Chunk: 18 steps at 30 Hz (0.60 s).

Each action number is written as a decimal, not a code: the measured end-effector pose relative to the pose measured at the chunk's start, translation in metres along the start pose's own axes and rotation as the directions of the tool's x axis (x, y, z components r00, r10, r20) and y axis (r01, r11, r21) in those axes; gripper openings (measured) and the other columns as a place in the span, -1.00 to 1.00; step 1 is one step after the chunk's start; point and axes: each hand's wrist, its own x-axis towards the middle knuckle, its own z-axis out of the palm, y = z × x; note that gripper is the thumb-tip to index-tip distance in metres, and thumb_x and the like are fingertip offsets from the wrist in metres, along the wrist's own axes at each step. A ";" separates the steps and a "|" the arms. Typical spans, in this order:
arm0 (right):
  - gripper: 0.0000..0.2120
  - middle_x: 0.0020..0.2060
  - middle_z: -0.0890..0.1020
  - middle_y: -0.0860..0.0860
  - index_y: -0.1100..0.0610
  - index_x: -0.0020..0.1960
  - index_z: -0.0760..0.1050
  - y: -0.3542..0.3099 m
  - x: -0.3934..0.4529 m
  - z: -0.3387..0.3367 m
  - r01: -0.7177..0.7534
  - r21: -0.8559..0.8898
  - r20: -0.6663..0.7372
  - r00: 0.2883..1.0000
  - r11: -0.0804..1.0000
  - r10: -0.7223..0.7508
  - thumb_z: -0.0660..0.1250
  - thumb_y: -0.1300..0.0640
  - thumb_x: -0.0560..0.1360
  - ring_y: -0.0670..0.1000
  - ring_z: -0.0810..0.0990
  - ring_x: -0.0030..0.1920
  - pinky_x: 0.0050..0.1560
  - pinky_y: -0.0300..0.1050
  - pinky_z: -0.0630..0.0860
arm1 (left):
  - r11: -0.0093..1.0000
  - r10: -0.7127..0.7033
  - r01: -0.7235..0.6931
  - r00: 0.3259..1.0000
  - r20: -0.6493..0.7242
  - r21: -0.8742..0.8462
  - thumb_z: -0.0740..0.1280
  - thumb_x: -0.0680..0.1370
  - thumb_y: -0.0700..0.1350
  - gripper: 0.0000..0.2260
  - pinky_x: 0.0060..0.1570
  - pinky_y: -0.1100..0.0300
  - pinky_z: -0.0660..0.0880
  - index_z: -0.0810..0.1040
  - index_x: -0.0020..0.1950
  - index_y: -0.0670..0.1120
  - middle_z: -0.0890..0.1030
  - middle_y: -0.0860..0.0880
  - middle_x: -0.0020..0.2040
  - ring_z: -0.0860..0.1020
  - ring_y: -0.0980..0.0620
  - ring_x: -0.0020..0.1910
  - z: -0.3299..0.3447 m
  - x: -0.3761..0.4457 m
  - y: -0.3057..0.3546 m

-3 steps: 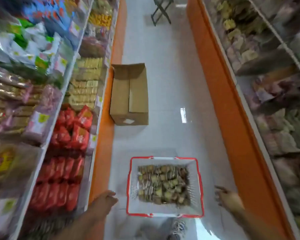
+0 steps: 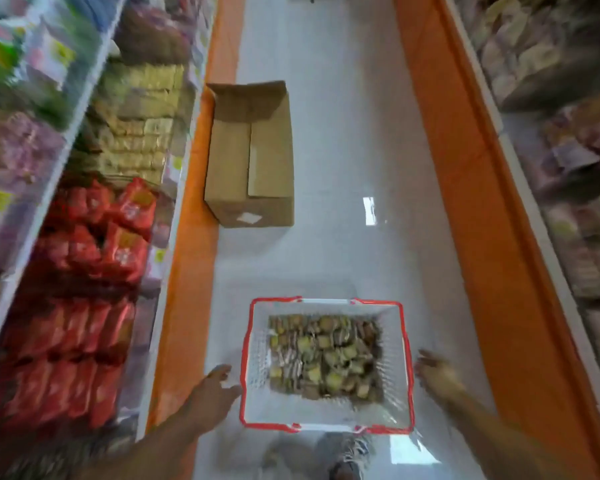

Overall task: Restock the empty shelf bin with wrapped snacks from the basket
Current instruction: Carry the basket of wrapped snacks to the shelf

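Note:
A white basket with a red rim (image 2: 406, 362) stands on the aisle floor right in front of me. Its bottom is covered with several small wrapped snacks (image 2: 326, 356) in brown and yellow-green wrappers. My left hand (image 2: 210, 393) hangs at the basket's left side, fingers extended toward the red rim, close to it or just touching. My right hand (image 2: 437, 374) is spread open beside the basket's right rim and holds nothing. The picture is blurred.
An open, empty cardboard box (image 2: 253, 157) lies on the floor ahead, against the left shelf's orange base (image 2: 187, 271). Left shelves hold red packets (image 2: 94, 237) and yellow packs (image 2: 139, 133). Right shelves (image 2: 568, 168) carry pale bagged goods. My shoe (image 2: 350, 455) is below the basket.
Both hands have come closer to the basket's sides, and the view has tilted down a little.

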 end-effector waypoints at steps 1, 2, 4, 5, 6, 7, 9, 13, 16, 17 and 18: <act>-0.55 0.10 0.58 0.19 0.39 0.44 0.33 0.007 0.026 0.017 -0.012 -0.047 0.011 1.000 0.999 0.013 0.29 0.44 0.56 -0.06 0.42 -0.25 -0.23 -0.36 0.39 | 1.000 -0.015 0.015 1.000 0.008 -0.004 0.45 0.57 -0.02 -0.32 0.23 0.12 0.44 0.21 0.60 -0.09 0.34 -0.14 0.55 0.48 -0.15 0.37 0.014 0.026 -0.004; -0.49 0.22 0.51 0.19 0.32 0.49 0.27 0.021 0.051 0.034 -0.071 -0.056 0.010 0.997 0.996 0.071 0.29 0.40 0.57 0.00 0.46 -0.16 -0.11 -0.25 0.43 | 0.999 -0.052 0.051 0.998 0.020 0.016 0.46 0.56 -0.01 -0.24 0.31 0.09 0.40 0.13 0.63 -0.10 0.27 -0.13 0.60 0.40 -0.17 0.46 0.031 0.046 -0.011; -0.49 0.32 0.49 0.25 0.26 0.50 0.27 0.050 0.090 0.058 -0.161 -0.112 -0.006 0.987 0.981 0.161 0.28 0.34 0.58 0.16 0.55 0.12 0.10 -0.02 0.47 | 0.993 -0.117 0.117 0.993 -0.031 0.000 0.46 0.56 -0.03 -0.17 0.35 0.05 0.36 0.01 0.66 -0.08 0.20 -0.13 0.62 0.32 -0.20 0.52 0.059 0.085 -0.031; -0.52 0.29 0.52 0.27 0.27 0.47 0.31 0.063 0.107 0.066 -0.160 -0.166 -0.031 0.987 0.973 0.157 0.28 0.32 0.57 0.23 0.56 0.17 0.11 0.01 0.48 | 0.990 -0.130 0.126 0.989 -0.064 -0.055 0.44 0.58 -0.06 -0.19 0.37 0.02 0.37 0.00 0.66 -0.08 0.20 -0.14 0.62 0.32 -0.21 0.52 0.069 0.104 -0.040; -0.56 0.23 0.57 0.27 0.25 0.44 0.35 0.074 0.120 0.073 -0.149 -0.217 -0.048 0.989 0.965 0.142 0.27 0.30 0.57 0.27 0.57 0.15 0.09 0.01 0.49 | 0.986 -0.133 0.123 0.988 -0.080 -0.111 0.42 0.60 -0.10 -0.23 0.40 -0.04 0.38 0.02 0.66 -0.08 0.23 -0.15 0.61 0.34 -0.23 0.51 0.076 0.122 -0.045; -0.60 0.14 0.61 0.23 0.24 0.39 0.39 0.084 0.131 0.079 -0.131 -0.256 -0.076 0.990 0.958 0.115 0.26 0.30 0.56 0.26 0.59 0.06 0.04 0.01 0.50 | 0.977 -0.133 0.117 0.988 -0.081 -0.177 0.40 0.61 -0.14 -0.30 0.40 -0.12 0.39 0.09 0.65 -0.09 0.30 -0.17 0.58 0.39 -0.25 0.47 0.083 0.139 -0.050; -0.70 -0.07 0.60 0.12 0.23 0.30 0.48 0.100 0.150 0.082 -0.095 -0.303 -0.123 0.991 0.948 0.060 0.25 0.29 0.58 0.17 0.57 -0.12 -0.07 -0.05 0.49 | 0.962 -0.139 0.122 0.989 -0.057 -0.244 0.37 0.63 -0.17 -0.48 0.32 -0.22 0.48 0.31 0.57 -0.05 0.51 -0.17 0.43 0.55 -0.24 0.30 0.096 0.165 -0.059; -0.79 -0.11 0.62 0.10 0.21 0.24 0.51 0.110 0.172 0.070 -0.080 -0.354 -0.042 0.997 0.932 0.070 0.27 0.18 0.63 0.11 0.60 -0.19 -0.19 -0.08 0.52 | 0.951 -0.204 0.185 0.977 -0.053 -0.248 0.41 0.60 -0.09 -0.64 0.14 -0.17 0.60 0.46 0.38 -0.02 0.66 -0.07 0.13 0.67 -0.13 0.03 0.097 0.182 -0.060; -0.79 -0.15 0.58 0.07 0.23 0.22 0.50 0.099 0.171 0.052 -0.045 -0.380 0.013 0.998 0.924 0.054 0.28 0.17 0.63 0.02 0.54 -0.24 -0.27 -0.13 0.39 | 0.954 -0.233 0.213 0.970 -0.074 -0.212 0.41 0.60 -0.07 -0.73 0.08 -0.16 0.62 0.47 0.27 0.00 0.65 -0.05 0.06 0.67 -0.13 -0.02 0.084 0.167 -0.042; -0.80 -0.16 0.57 0.07 0.25 0.21 0.50 0.090 0.165 0.043 -0.039 -0.384 0.018 0.999 0.922 0.050 0.28 0.17 0.63 0.01 0.53 -0.25 -0.28 -0.13 0.38 | 0.956 -0.230 0.208 0.969 -0.089 -0.209 0.40 0.61 -0.06 -0.77 0.07 -0.17 0.62 0.49 0.24 0.00 0.67 -0.07 0.07 0.68 -0.15 -0.03 0.079 0.159 -0.033; -0.80 -0.17 0.57 0.07 0.25 0.19 0.50 0.081 0.158 0.032 -0.038 -0.383 0.025 0.998 0.923 0.051 0.28 0.16 0.63 0.03 0.54 -0.24 -0.26 -0.11 0.40 | 0.957 -0.234 0.210 0.966 -0.106 -0.200 0.39 0.61 -0.06 -0.80 0.07 -0.19 0.62 0.51 0.21 -0.01 0.68 -0.10 0.07 0.68 -0.17 -0.03 0.072 0.146 -0.022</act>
